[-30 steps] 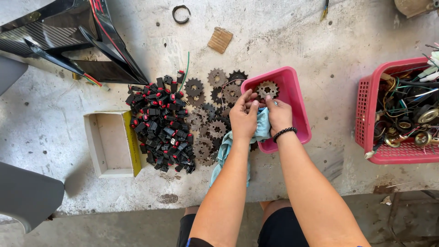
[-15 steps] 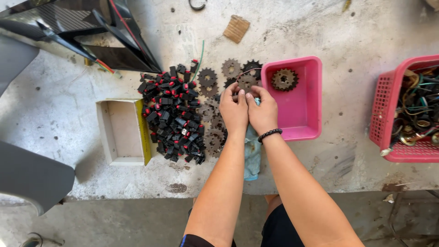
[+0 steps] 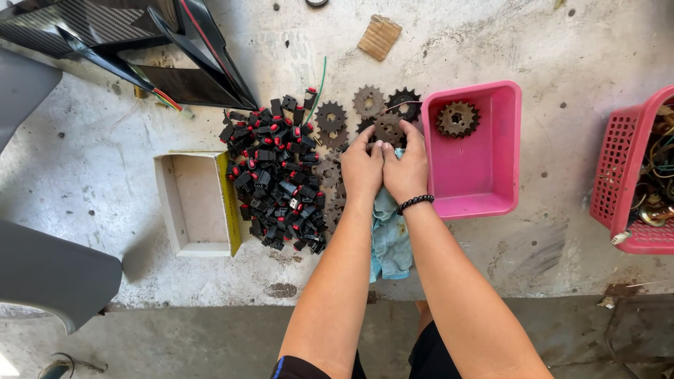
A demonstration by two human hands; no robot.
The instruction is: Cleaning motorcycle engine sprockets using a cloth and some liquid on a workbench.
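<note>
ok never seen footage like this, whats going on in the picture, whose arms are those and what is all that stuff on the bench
This is one view from a camera worn on a person's head, looking straight down, so the two bare arms coming up from the bottom edge are that person's own. No machine is involved.

The left hand and right hand are pressed together over a rusty sprocket, with a blue rag under them. How firmly they grip it cannot be told.

On the concrete bench lie more toothed sprockets, a heap of small black and red parts, an empty shallow box, a pink tray holding one sprocket, and a red basket of mixed bits on the right.
</note>
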